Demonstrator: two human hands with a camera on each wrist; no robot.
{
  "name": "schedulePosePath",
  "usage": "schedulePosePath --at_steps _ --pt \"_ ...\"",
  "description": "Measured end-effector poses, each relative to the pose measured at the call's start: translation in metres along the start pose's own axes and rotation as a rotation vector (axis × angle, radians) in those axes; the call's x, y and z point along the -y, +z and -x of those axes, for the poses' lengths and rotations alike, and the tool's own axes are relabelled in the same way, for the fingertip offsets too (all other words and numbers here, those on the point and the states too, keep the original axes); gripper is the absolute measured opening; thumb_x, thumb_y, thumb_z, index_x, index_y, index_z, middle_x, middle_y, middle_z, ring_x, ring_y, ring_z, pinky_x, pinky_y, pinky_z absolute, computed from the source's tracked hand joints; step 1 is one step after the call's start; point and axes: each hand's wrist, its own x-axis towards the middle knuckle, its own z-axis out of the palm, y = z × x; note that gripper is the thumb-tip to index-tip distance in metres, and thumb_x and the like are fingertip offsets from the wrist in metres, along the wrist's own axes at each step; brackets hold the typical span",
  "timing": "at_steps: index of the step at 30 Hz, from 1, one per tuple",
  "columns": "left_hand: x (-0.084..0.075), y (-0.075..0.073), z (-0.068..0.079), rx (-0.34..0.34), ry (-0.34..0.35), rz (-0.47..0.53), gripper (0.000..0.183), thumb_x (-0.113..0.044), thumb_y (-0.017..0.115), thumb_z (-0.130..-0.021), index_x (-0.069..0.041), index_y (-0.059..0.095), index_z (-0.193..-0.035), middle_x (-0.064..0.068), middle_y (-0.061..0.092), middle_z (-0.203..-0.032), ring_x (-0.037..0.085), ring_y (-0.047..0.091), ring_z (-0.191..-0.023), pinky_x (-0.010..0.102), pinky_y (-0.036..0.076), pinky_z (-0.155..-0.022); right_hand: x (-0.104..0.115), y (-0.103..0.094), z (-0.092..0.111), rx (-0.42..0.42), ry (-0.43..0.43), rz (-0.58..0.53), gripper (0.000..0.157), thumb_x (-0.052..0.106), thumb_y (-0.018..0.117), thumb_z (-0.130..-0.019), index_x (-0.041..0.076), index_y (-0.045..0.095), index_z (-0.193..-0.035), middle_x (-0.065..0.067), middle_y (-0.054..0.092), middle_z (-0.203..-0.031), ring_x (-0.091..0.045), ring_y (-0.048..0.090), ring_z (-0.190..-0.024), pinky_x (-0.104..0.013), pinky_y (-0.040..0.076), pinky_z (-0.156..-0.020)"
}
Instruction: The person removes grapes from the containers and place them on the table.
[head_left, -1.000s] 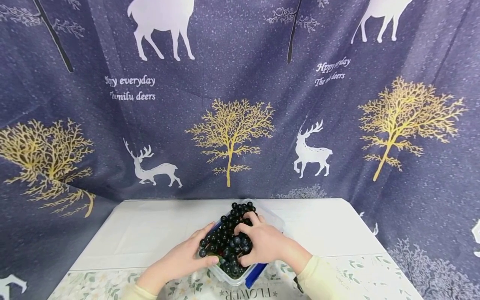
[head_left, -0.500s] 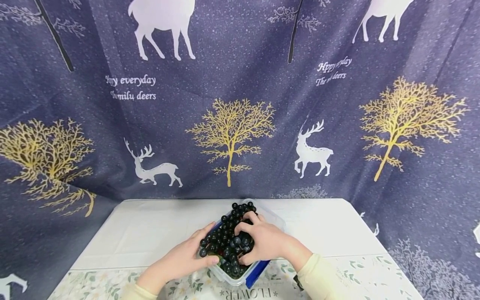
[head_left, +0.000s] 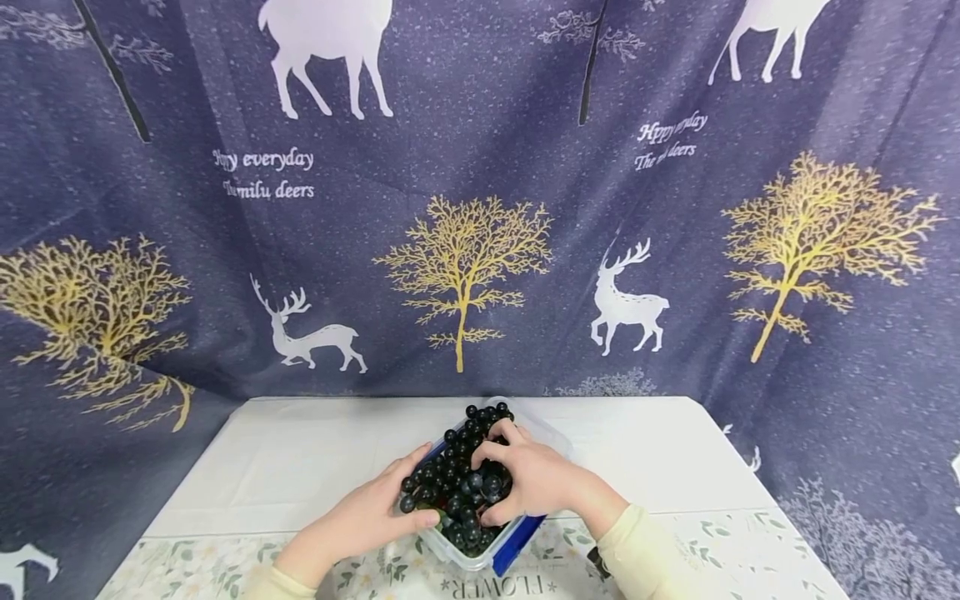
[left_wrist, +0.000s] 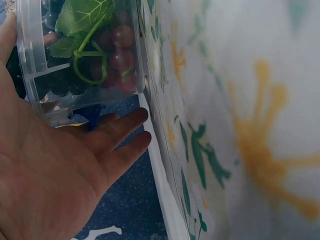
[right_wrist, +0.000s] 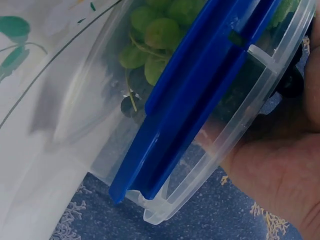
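In the head view a clear plastic container [head_left: 459, 560] with blue latches [head_left: 517, 547] stands mid-table, heaped with black grapes [head_left: 446, 467]. My left hand [head_left: 363, 518] rests along its left side, thumb over the rim and fingers stretched out. My right hand [head_left: 551, 479] reaches in from the right, fingers curled over a dark bunch of grapes [head_left: 472, 504]. Through the container walls the left wrist view shows red grapes [left_wrist: 122, 59] and a green leaf [left_wrist: 82, 20]; the right wrist view shows green grapes [right_wrist: 162, 34]. The right fingertips are partly hidden among the fruit.
White cloth [head_left: 300, 450] covers the far part of the table, and a leaf-printed cloth [head_left: 720, 550] the near part. Behind the table hangs a dark blue curtain [head_left: 480, 150] with deer and trees. A small black object [head_left: 597, 562] shows by the right sleeve.
Both hands keep almost the same place. The right fingers have shifted slightly over the dark grapes, and the whole head view has drifted a little.
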Motion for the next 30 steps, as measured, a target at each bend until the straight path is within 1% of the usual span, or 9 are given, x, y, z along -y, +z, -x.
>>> schedulePosePath --at_steps 3,8,14,19,21,25,28,30 --pt "-0.0004 -0.0001 -0.0013 0.002 -0.002 0.006 0.096 -0.059 0.072 -0.106 -0.030 0.019 -0.181 0.018 0.035 -0.178 0.032 0.073 -0.116 0.061 0.059 -0.091 -0.0009 -0.0015 -0.0001 0.000 -0.007 -0.002 0.060 0.051 0.097 -0.081 0.032 0.069 -0.131 0.000 0.045 -0.142 -0.016 0.054 -0.105 -0.031 0.054 -0.076" --pt "-0.0003 -0.0005 -0.0019 -0.003 0.007 0.001 0.095 -0.059 0.072 -0.106 -0.034 0.018 -0.180 0.019 0.035 -0.178 0.036 0.072 -0.121 0.063 0.059 -0.094 -0.0021 -0.0016 -0.0001 -0.002 -0.004 -0.010 0.059 0.050 0.098 -0.081 0.034 0.069 -0.130 0.000 0.045 -0.144 -0.018 0.055 -0.108 -0.033 0.054 -0.078" --pt "-0.0004 -0.0006 -0.0014 -0.006 0.015 -0.005 0.096 -0.060 0.072 -0.106 -0.033 0.018 -0.180 0.019 0.035 -0.178 0.043 0.068 -0.129 0.066 0.058 -0.097 -0.0023 -0.0014 0.0007 -0.008 -0.001 -0.029 0.059 0.050 0.099 -0.081 0.035 0.070 -0.131 0.000 0.045 -0.147 -0.017 0.056 -0.105 -0.033 0.055 -0.079" --pt "-0.0012 -0.0001 -0.0011 -0.009 0.010 -0.009 0.096 -0.061 0.072 -0.105 -0.033 0.018 -0.180 0.019 0.034 -0.178 0.046 0.066 -0.133 0.068 0.057 -0.099 -0.0030 -0.0025 0.0025 -0.021 0.003 -0.054 0.059 0.052 0.100 -0.081 0.035 0.071 -0.131 0.002 0.046 -0.147 -0.018 0.059 -0.111 -0.037 0.057 -0.086" --pt "-0.0009 0.0004 -0.0011 -0.012 0.012 -0.013 0.097 -0.061 0.072 -0.105 -0.032 0.019 -0.180 0.019 0.034 -0.178 0.046 0.066 -0.133 0.069 0.056 -0.099 -0.0036 -0.0027 0.0035 -0.027 -0.003 -0.068 0.057 0.053 0.099 -0.082 0.035 0.072 -0.129 0.002 0.046 -0.147 -0.018 0.060 -0.111 -0.038 0.058 -0.088" --pt "-0.0007 0.0009 -0.0008 -0.019 0.018 -0.020 0.097 -0.061 0.073 -0.105 -0.031 0.020 -0.180 0.019 0.036 -0.177 0.045 0.067 -0.132 0.068 0.056 -0.100 -0.0056 -0.0015 0.0050 -0.032 -0.013 -0.095 0.042 0.054 0.096 -0.086 0.038 0.071 -0.115 -0.001 0.046 -0.151 -0.020 0.060 -0.115 -0.038 0.057 -0.089" --pt "-0.0007 0.0009 -0.0003 -0.019 0.017 -0.017 0.096 -0.060 0.073 -0.105 -0.032 0.020 -0.180 0.019 0.036 -0.177 0.043 0.069 -0.128 0.068 0.056 -0.100 -0.0061 -0.0002 0.0063 -0.034 -0.005 -0.108 0.034 0.055 0.094 -0.088 0.040 0.069 -0.106 -0.004 0.045 -0.155 -0.023 0.059 -0.121 -0.038 0.056 -0.090" --pt "-0.0004 0.0009 0.0001 -0.018 0.015 -0.018 0.096 -0.059 0.073 -0.105 -0.033 0.019 -0.180 0.019 0.035 -0.178 0.042 0.070 -0.127 0.068 0.056 -0.099 -0.0056 0.0004 0.0072 -0.038 0.003 -0.111 0.032 0.056 0.093 -0.089 0.041 0.069 -0.105 -0.005 0.044 -0.158 -0.025 0.059 -0.124 -0.039 0.056 -0.090"
